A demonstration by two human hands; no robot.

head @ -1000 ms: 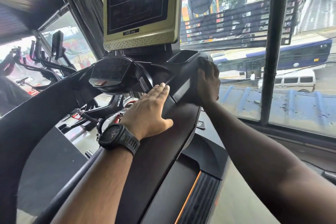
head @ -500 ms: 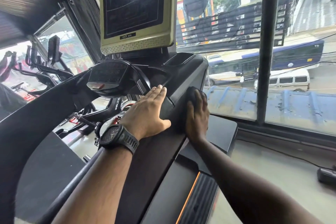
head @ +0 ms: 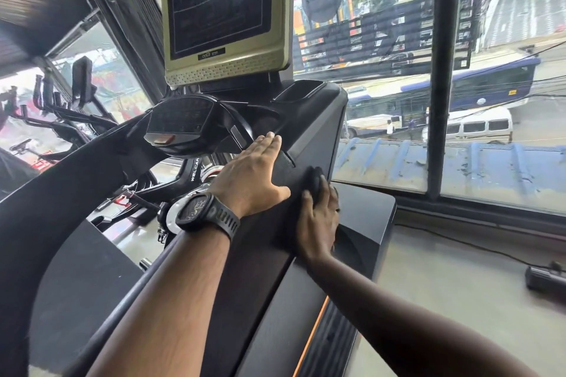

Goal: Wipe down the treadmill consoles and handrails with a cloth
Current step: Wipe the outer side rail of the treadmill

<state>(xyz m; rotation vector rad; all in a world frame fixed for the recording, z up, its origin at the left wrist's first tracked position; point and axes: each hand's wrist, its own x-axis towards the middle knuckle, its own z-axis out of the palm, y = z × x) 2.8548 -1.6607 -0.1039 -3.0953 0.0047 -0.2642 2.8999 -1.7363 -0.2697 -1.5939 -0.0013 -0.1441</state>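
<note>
My left hand [head: 251,174], a dark watch on its wrist, rests flat with straight fingers on top of the treadmill's broad black right handrail [head: 245,260], just below the console [head: 183,122]. Beside it, my right hand [head: 318,223] grips a bunched dark cloth [head: 313,179] and presses it against the outer side of the same handrail. Only the cloth's top shows past my fingertips. A beige-framed screen [head: 220,9] stands above the console. The left handrail [head: 46,208] curves along the left side.
A cup holder [head: 298,90] sits at the console's right corner. The black motor cover [head: 367,223] lies under my right hand, the orange-edged side rail [head: 321,340] below. A window post [head: 441,70] and glass stand at right. A black device [head: 545,278] lies on the floor. Other machines [head: 61,107] stand at left.
My right hand has slid the cloth from the console's upper right corner down the outer side of the handrail, ending next to my left hand. My left hand has stayed in place.
</note>
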